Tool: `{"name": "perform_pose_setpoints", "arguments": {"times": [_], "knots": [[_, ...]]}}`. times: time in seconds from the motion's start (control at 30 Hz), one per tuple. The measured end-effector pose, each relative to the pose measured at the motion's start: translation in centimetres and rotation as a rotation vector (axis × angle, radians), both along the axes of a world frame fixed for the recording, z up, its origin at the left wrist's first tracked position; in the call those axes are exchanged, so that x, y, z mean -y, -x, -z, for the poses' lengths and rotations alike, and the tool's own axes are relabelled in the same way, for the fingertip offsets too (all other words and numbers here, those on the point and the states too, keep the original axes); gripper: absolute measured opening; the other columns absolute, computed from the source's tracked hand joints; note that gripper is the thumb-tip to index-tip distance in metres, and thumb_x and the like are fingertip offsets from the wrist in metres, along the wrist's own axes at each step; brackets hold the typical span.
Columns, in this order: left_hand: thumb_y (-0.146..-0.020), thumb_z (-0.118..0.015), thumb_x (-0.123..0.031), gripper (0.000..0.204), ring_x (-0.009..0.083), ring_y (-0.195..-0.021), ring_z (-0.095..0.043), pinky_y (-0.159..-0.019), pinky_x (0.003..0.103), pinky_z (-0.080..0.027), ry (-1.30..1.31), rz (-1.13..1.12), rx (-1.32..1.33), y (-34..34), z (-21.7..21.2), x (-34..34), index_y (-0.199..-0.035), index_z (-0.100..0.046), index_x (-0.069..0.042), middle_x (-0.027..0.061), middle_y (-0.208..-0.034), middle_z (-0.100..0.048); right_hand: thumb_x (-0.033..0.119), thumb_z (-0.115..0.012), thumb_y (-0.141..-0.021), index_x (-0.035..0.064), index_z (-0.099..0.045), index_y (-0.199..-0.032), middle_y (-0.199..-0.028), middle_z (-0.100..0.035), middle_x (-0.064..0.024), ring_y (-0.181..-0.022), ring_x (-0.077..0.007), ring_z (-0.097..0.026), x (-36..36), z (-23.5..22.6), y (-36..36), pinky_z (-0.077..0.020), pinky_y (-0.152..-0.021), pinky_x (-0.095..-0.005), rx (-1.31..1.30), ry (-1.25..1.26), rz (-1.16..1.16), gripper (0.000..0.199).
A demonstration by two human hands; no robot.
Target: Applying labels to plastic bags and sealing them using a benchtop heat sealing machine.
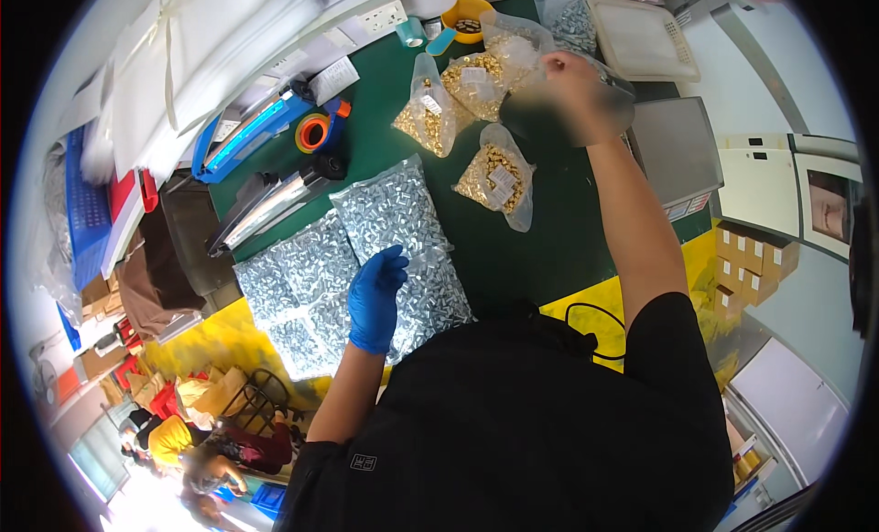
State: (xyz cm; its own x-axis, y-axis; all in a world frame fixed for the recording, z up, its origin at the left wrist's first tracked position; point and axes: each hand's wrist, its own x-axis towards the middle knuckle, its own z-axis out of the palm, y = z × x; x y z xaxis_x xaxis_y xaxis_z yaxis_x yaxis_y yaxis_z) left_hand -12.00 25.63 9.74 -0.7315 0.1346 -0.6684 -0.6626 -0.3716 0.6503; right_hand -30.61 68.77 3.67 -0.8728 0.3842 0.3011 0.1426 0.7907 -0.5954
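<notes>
My left hand [374, 298], in a blue glove, is over large clear bags of small silver metal fasteners [403, 211]. Its fingers bend loosely, with nothing seen in them. Stretched to the far right, my bare right hand [572, 74] has its fingers curled closed beside a clear plastic bag [519, 48]. What they hold, if anything, I cannot make out; the wrist area is blurred. Below that hand lies a dark round pan [531, 113], partly covered by the arm. Bags of gold-coloured fasteners [497, 179] with white labels lie left of it.
On the green table [494, 266] are an orange bowl [468, 19], a blue scoop [441, 42], tape rolls [313, 132], a blue bag sealer [256, 134] and a black one [279, 202]. A white tray [641, 39] and grey box [678, 147] stand right. People [174, 436] are at lower left.
</notes>
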Motion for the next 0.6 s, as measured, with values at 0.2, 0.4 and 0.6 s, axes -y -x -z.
{"name": "perform_pose_setpoints", "arguments": {"times": [0.2, 0.4, 0.6], "knots": [[-0.100, -0.052, -0.023, 0.031, 0.0160, -0.094, -0.065, -0.083, 0.028, -0.050, 0.031, -0.076, 0.047, -2.3, 1.3, 2.1, -0.117, -0.066, -0.001, 0.0084, -0.108, -0.070, 0.021, -0.066, -0.088, 0.0129, -0.073, -0.103, -0.073, -0.068, -0.0119, -0.071, -0.0290, -0.068, 2.8, -1.6, -5.3, -0.0521, -0.063, -0.0374, 0.030, 0.054, -0.076, 0.019], [-0.097, -0.058, -0.012, 0.025, 0.0144, -0.084, -0.065, -0.080, 0.030, -0.052, 0.470, 0.412, -0.325, -2.2, 1.3, -0.4, -0.117, -0.068, -0.001, 0.0081, -0.097, -0.069, 0.024, -0.067, -0.088, 0.0112, -0.072, -0.103, -0.067, -0.064, -0.0121, -0.063, -0.0292, -0.066, 7.5, -4.5, -12.3, -0.0502, -0.058, -0.0371, 0.379, 0.092, -0.276, 0.020], [-0.084, -0.064, -0.009, 0.065, 0.0308, -0.089, -0.067, -0.082, 0.042, -0.053, 1.129, 0.873, -1.317, 5.0, -0.1, -11.8, -0.145, -0.047, -0.020, 0.0147, -0.100, -0.067, 0.017, -0.063, -0.083, 0.0067, -0.071, -0.100, -0.084, -0.071, -0.0170, -0.080, -0.0361, -0.069, 8.0, -3.1, -14.0, -0.0550, -0.072, -0.0444, 0.422, 0.067, -0.285, 0.021]]}}
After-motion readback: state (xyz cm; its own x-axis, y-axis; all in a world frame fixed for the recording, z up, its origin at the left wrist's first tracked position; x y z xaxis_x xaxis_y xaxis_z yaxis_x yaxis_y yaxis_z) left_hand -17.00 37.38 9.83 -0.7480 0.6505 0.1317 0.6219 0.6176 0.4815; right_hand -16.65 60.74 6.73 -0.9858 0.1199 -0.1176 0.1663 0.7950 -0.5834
